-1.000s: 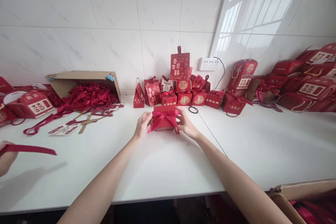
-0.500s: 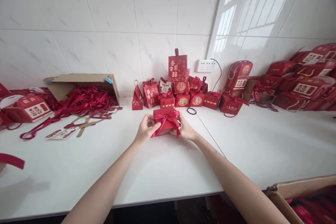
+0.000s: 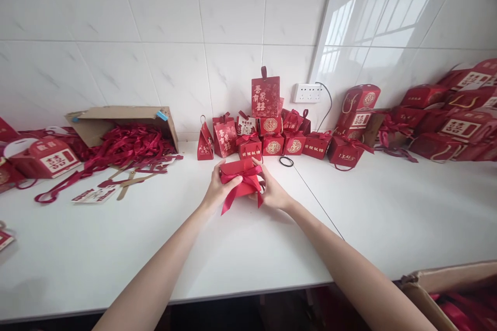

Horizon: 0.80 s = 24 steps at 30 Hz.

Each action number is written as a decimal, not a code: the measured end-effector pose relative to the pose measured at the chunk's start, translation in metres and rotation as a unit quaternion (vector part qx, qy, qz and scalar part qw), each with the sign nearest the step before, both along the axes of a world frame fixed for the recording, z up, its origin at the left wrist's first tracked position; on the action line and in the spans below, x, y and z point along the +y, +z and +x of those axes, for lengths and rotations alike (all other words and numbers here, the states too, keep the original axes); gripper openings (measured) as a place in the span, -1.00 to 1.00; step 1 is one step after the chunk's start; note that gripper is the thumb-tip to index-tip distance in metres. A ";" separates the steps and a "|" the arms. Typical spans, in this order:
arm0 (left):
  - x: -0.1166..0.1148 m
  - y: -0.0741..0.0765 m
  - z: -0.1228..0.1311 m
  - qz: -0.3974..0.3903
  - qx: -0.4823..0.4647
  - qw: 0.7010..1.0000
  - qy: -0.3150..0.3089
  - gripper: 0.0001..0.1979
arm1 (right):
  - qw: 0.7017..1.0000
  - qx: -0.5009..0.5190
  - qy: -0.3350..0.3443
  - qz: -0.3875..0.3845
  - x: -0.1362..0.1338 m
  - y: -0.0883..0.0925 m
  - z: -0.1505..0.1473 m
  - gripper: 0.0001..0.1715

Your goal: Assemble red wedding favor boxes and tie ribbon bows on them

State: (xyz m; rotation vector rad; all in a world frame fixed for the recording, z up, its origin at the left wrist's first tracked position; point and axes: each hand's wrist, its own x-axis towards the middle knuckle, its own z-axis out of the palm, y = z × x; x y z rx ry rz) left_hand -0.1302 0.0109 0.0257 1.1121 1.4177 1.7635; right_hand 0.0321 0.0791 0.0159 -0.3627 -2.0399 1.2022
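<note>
I noted the left hand point(image 3: 216, 192) and right hand point(image 3: 272, 194), fingers closed on the red box point(image 3: 237, 180) tilted over the table point(image 3: 233, 253); ribbon point(image 3: 249, 171) seemingly tied; box not yet among the stacked boxes point(image 3: 272, 142).

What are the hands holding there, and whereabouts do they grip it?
A small red gift box tied with a ribbon bow. The left hand grips its left side, the right hand its right side.

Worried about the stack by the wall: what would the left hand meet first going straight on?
The left hand meets the ribboned red box it grips; beyond that, probably the small gift boxes by the wall, though depth is unclear.
</note>
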 end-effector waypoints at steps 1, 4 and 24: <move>-0.001 0.001 0.000 -0.013 -0.017 0.999 -0.030 -0.28 | 1.000 -0.001 -0.001 0.003 -0.001 0.000 0.000 0.09; -0.003 0.004 0.000 -0.042 -0.029 0.997 -0.053 -0.27 | 1.000 -0.007 -0.008 0.016 -0.001 -0.001 0.000 0.09; 0.000 0.003 -0.002 -0.030 0.040 0.998 0.041 -0.49 | 0.905 -0.209 0.169 -0.330 -0.059 0.002 -0.031 -0.62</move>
